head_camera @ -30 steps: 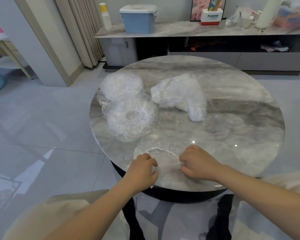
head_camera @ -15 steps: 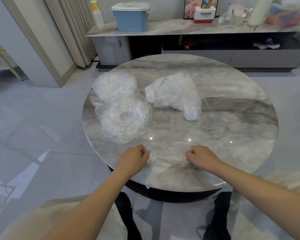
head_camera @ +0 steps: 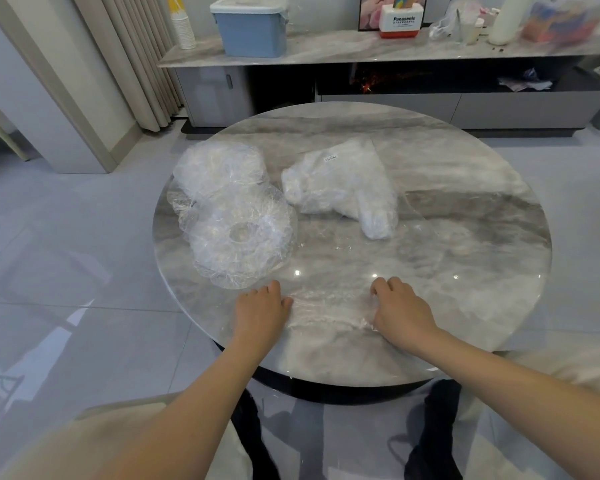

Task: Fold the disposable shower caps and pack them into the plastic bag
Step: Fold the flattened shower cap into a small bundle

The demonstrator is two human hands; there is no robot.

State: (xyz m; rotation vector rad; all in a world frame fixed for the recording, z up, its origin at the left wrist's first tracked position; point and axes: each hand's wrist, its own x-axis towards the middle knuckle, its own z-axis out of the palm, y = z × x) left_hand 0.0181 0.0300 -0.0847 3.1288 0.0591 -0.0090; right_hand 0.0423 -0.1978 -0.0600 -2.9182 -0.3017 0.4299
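Note:
A clear shower cap (head_camera: 329, 308) lies folded flat on the near part of the round marble table (head_camera: 482, 271). My left hand (head_camera: 260, 311) holds its left end with curled fingers. My right hand (head_camera: 400, 311) holds its right end the same way. A loose pile of unfolded clear caps (head_camera: 232, 220) sits at the table's left. The plastic bag (head_camera: 343, 188), white and partly filled, lies at the table's middle back.
A long marble sideboard (head_camera: 361, 50) stands behind the table with a blue lidded box (head_camera: 253, 26), a stack of paper cups (head_camera: 181, 24) and other items. Curtains (head_camera: 129, 57) hang at the left. My knees show below the table edge.
The cap in front of me went from an open ring to a flat folded strip. My hands moved apart to its two ends and a little farther onto the table.

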